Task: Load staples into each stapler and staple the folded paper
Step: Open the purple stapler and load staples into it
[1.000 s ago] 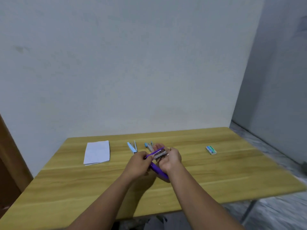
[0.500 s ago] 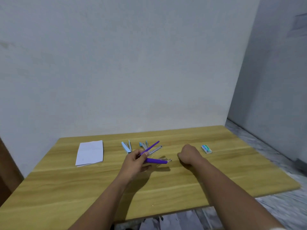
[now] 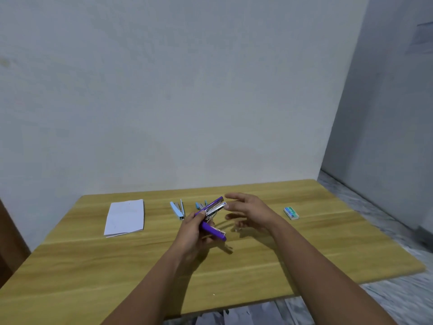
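Note:
My left hand (image 3: 191,231) grips a purple stapler (image 3: 212,215) that is swung open, its lid and metal staple channel pointing up and right, its base angled down toward the table. My right hand (image 3: 249,213) hovers just right of the channel's tip with fingers spread and relaxed; whether it holds a staple strip I cannot tell. A light blue stapler (image 3: 177,209) lies open on the wooden table (image 3: 304,242) behind my left hand. Another blue stapler (image 3: 200,204) is partly hidden behind the purple one. The folded white paper (image 3: 125,216) lies at the left.
A small green and white staple box (image 3: 291,213) lies on the table to the right of my right hand. A grey wall stands directly behind the table. Tiled floor shows past the table's right and front edges.
My right hand came back from the right side toward the stapler and opened its fingers. My left hand lifted the purple stapler off the table and tilted it up.

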Available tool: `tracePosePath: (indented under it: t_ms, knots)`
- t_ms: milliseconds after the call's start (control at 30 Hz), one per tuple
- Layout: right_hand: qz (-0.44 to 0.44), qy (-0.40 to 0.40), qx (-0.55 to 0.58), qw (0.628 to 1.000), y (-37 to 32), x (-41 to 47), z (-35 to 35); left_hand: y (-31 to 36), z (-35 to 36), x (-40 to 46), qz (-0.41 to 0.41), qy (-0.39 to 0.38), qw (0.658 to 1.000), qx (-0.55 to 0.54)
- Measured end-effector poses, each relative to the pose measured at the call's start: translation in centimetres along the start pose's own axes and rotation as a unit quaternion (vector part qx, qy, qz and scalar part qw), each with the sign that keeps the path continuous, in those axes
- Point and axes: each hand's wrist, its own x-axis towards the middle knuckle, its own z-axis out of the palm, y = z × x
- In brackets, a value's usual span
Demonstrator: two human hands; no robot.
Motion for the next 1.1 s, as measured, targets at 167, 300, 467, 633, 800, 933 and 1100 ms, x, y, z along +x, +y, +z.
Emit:
tracePosePath:
  t_ms: [167, 300, 467, 633, 800, 933, 1100]
  knots:
    - [-0.051, 0.030, 0.035, 0.998, 0.6, 0.3, 1.3, -0.6, 0.8, -0.2, -0.064, -0.059, 0.996, -0.021]
    - [-0.103, 0.140, 0.032, 0.984, 1.1, 1.0, 1.5, -0.7, 1.3, 0.0, -0.103, -0.061, 0.990, -0.076]
    - [-0.110, 0.048, 0.139, 0.983, 1.8, 1.1, 0.8, -0.5, 2.1, 1.0, -0.132, -0.059, 0.972, -0.184]
    - [-0.097, 0.073, 0.108, 0.987, 2.2, 2.5, -0.1, -0.7, 2.3, 2.2, -0.138, -0.068, 0.980, -0.123]
    - [-0.059, 0.106, 0.134, 0.984, 2.2, 4.9, -0.5, -0.8, 2.6, 1.9, -0.058, -0.052, 0.994, 0.076]
    - [0.007, 0.121, 0.113, 0.986, 2.5, 7.5, -1.4, -1.7, 1.1, 2.6, 0.126, 0.016, 0.898, 0.422]
    - [0.047, 0.140, 0.005, 0.989, 3.4, 10.6, -1.1, -2.7, 1.3, 2.7, 0.231, 0.067, 0.717, 0.655]
